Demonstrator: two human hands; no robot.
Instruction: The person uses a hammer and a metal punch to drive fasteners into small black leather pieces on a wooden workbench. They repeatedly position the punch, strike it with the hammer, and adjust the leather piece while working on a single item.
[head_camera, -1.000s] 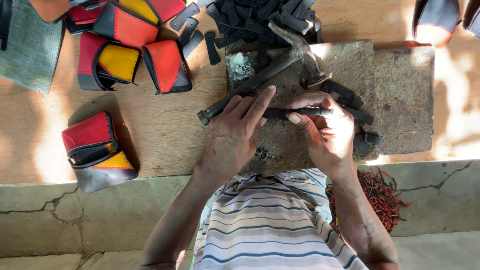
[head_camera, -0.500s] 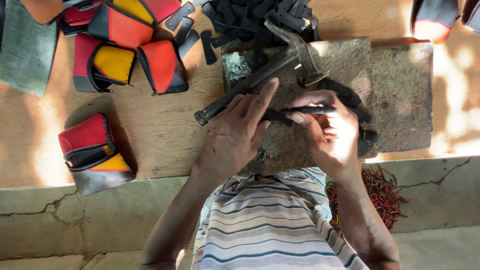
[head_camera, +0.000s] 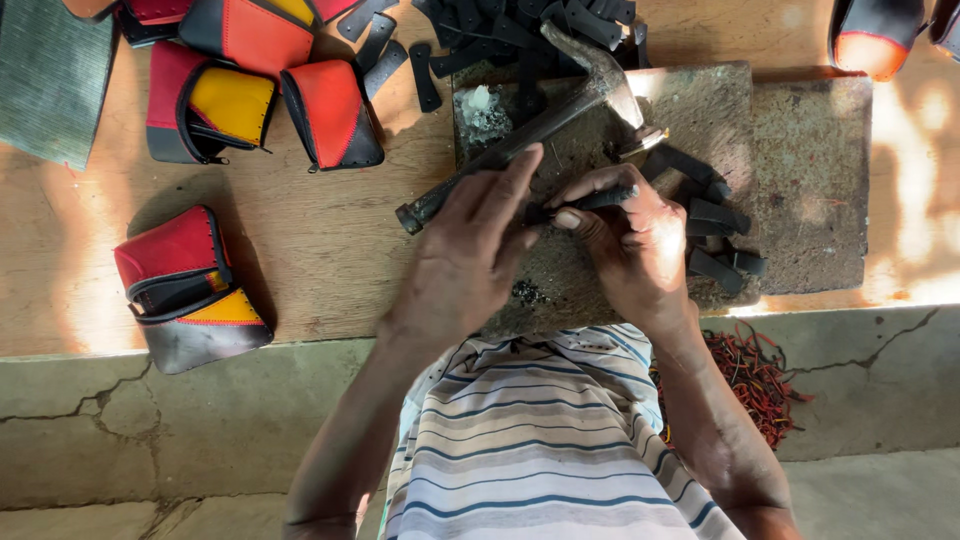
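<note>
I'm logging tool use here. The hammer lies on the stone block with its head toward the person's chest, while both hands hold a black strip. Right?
Not quite. In the head view the hammer lies on the stone block with its head pointing away from the chest; the handle end is nearer. Left hand and right hand do hold the black strip.

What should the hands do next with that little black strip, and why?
Probably lay the black strip flat on the stone slab and pick up the hammer. Both the left hand and the right hand pinch the strip just above the slab, and the hammer lies beside them, untouched. More strips wait by the right hand.
</note>
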